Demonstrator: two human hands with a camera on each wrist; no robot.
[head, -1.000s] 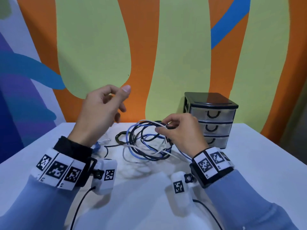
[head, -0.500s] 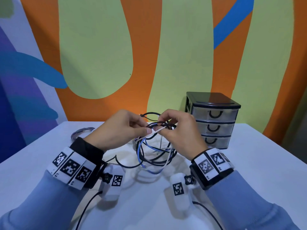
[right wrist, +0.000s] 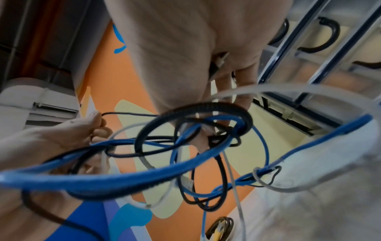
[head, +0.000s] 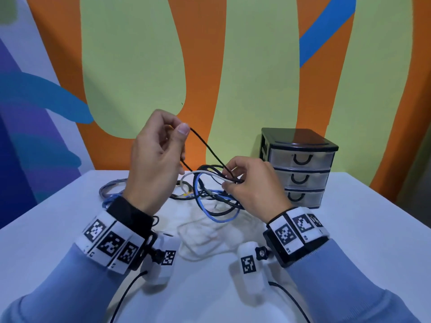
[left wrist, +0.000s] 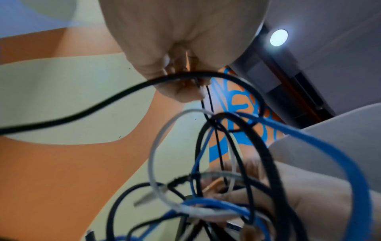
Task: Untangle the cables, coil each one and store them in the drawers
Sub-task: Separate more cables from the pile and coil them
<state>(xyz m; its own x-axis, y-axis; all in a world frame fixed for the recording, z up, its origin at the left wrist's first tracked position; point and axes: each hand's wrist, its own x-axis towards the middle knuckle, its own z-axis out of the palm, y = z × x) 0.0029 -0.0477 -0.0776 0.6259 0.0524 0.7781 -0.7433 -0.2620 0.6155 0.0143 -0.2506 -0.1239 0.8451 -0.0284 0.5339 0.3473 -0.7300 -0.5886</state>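
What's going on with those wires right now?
Left hand pinches thin black cable, raised. Right hand grips tangle. Drawers all closed.

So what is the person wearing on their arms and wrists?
Both arms have light blue sleeves. Each wrist wears a black band covered with white tiles printed with black square codes. A small white camera hangs under each wrist, carrying its own code, with a thin black cable trailing from it. The left wrist also shows a dark cuff.

cable tangle (head: 214, 194) on table (head: 349, 229), drawers (head: 299, 169) right
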